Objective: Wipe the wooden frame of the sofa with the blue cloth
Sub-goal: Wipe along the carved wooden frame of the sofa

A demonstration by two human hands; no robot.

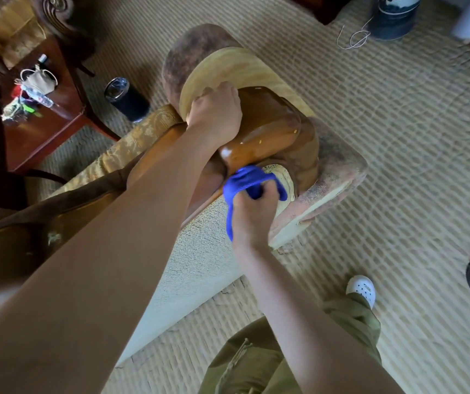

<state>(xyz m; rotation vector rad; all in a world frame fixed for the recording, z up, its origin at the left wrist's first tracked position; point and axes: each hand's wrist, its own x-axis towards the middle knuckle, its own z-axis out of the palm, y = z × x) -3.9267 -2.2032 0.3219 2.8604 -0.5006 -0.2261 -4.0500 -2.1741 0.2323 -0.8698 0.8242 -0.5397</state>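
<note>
The right hand [252, 214] clenches its fingers [267, 191] round the bunched blue cloth [245, 180], pressed against the near underside of the glossy brown wooden sofa frame [267, 132], whose far top the left hand [216, 112] grips.

Both forearms are bare to as far up as the view shows, with no sleeves, watch or rings in sight; the left hand [215, 115] and right hand [252, 214] wear no gloves; the legs are in loose olive-green trousers [256, 362] with a drawstring cord hanging at the front; one foot wears a white perforated clog [361, 288].
</note>
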